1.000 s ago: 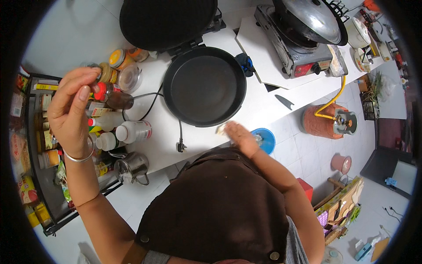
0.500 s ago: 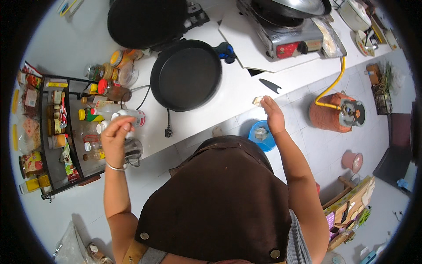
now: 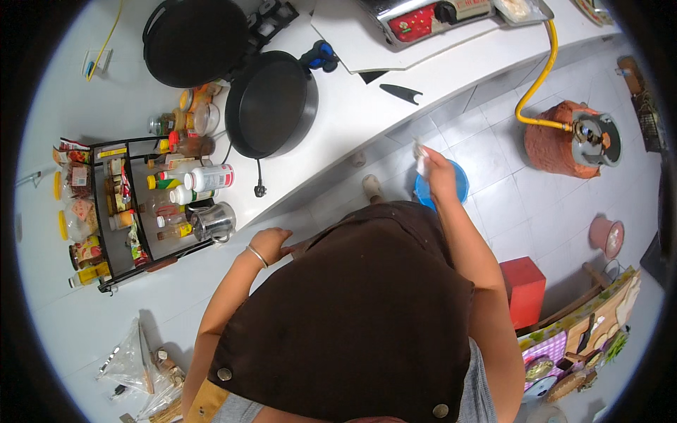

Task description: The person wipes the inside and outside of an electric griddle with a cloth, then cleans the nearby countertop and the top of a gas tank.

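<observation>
My right hand (image 3: 441, 175) is closed on a crumpled white tissue (image 3: 422, 163), which it holds out above a blue bucket (image 3: 458, 185) on the floor. Beside my waist, off the counter's front edge, hovers my left hand (image 3: 269, 244), a bangle on its wrist. Its fingers are loosely bent and apart with nothing visible in them, though the apron's edge lies close to the fingertips. A round black electric pan (image 3: 271, 106), its lid (image 3: 197, 42) raised, stands on the white counter (image 3: 338, 120).
A black rack (image 3: 127, 271) with jars and bottles stands left, next to a metal pitcher (image 3: 213, 222). A dark pointed tool (image 3: 400, 92) lies near the counter edge below a gas stove (image 3: 430, 21). A yellow hose joins a gas cylinder (image 3: 564, 137); a red box (image 3: 523, 290) stands at right.
My left hand has dropped from beside the bottles to near my waist. The right hand, still with the tissue, has moved over the bucket. The view has shifted.
</observation>
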{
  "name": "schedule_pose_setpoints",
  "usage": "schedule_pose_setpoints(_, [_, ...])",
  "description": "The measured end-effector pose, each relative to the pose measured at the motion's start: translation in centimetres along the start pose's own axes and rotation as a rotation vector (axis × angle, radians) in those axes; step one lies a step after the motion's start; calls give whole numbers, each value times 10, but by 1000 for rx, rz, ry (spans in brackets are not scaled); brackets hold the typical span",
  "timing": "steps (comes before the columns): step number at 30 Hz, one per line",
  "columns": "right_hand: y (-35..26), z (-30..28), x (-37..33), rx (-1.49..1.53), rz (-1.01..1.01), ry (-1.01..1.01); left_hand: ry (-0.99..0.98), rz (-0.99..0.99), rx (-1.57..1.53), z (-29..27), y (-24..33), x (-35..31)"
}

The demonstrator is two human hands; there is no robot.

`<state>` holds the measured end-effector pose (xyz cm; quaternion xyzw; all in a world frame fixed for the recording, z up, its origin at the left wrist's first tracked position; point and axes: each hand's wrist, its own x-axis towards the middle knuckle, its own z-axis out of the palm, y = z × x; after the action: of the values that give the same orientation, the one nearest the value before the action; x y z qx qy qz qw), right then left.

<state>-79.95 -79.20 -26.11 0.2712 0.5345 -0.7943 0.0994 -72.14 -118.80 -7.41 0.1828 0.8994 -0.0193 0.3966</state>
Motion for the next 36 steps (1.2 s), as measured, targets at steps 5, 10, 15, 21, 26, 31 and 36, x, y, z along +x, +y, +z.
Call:
schedule_pose_setpoints(5, [-47,56,-1,471,239,-194,89,-150,-43,-13,-14,-4])
schedule_pose_setpoints(10, [-57,86,1,576,292,-402,188,-146,-124,-40,-8,6])
schedule_pose_setpoints(15, [-54,102,5,434,274,-549,208,-37,-198,-50,2,21])
schedule_pose_setpoints(21, [-42,129,1,-491,-675,-232,200,-9,-94,-48,-27,19])
schedule_pose_setpoints(26, [-14,165,13,-314,-685,-52,252,-51,-116,-40,-64,13])
schedule_pose_setpoints(31, [-14,187,20,-345,-720,83,456,-141,-132,-65,-108,10])
schedule_pose_setpoints(36, [-26,205,30,-279,-681,153,1090,25,245,-213,-174,17])
